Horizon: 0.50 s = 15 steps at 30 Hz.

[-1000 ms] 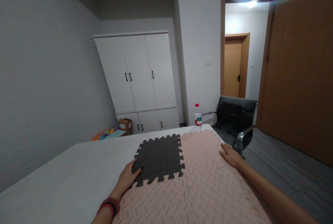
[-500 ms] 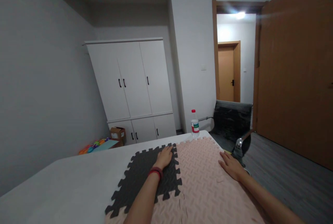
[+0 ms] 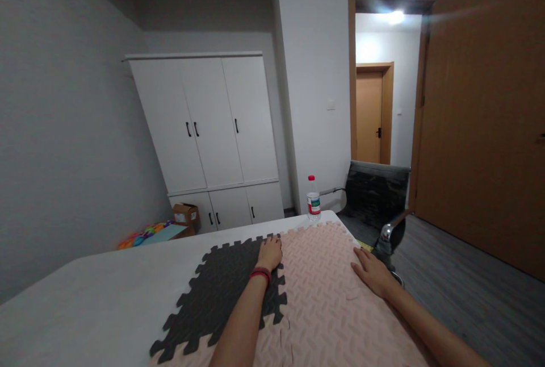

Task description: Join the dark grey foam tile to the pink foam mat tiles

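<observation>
A dark grey interlocking foam tile (image 3: 213,293) lies on a white table (image 3: 97,293), joined along its jagged edge to pink foam tiles (image 3: 323,304). My left hand (image 3: 269,252) rests flat with fingers together at the far right corner of the grey tile, on the seam with the pink one; a red band circles its wrist. Over on the pink mat's right edge, my right hand (image 3: 371,271) lies flat with fingers spread.
A plastic water bottle (image 3: 313,199) stands at the table's far corner. A black office chair (image 3: 374,202) sits right of the table. White wardrobe (image 3: 208,134), cardboard box (image 3: 186,215) and colourful toys (image 3: 145,235) lie beyond. An open wooden door (image 3: 481,122) is at right.
My left hand slid from the grey tile's near left corner to its far right corner on the seam. The right hand stayed on the pink mat's edge. The view shifted.
</observation>
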Each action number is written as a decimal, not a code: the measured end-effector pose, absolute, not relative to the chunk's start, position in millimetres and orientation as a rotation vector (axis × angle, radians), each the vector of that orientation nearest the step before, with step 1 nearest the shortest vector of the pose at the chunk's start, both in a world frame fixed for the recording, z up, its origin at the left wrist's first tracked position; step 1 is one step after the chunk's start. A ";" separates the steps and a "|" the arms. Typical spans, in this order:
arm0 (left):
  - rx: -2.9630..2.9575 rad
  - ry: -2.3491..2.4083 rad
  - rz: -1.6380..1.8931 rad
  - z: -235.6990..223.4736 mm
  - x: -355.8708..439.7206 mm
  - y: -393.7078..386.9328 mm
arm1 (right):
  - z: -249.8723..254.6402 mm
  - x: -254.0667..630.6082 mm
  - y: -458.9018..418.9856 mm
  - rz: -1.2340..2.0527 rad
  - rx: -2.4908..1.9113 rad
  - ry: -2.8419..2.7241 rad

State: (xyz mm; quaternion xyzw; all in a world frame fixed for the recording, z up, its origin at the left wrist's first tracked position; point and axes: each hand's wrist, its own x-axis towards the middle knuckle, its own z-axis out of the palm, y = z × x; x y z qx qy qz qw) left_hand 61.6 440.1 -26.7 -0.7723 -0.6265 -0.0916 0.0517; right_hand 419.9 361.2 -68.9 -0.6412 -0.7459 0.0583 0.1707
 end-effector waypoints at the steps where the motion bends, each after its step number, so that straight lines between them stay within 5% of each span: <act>1: -2.334 -1.898 -0.295 -28.6 65.1 441.7 | -70.2 420.5 362.4 0.163 -1.812 -2.118; 15: -2.402 -2.133 -0.424 -19.8 27.6 407.3 | -76.4 422.6 369.6 0.203 -1.831 -2.094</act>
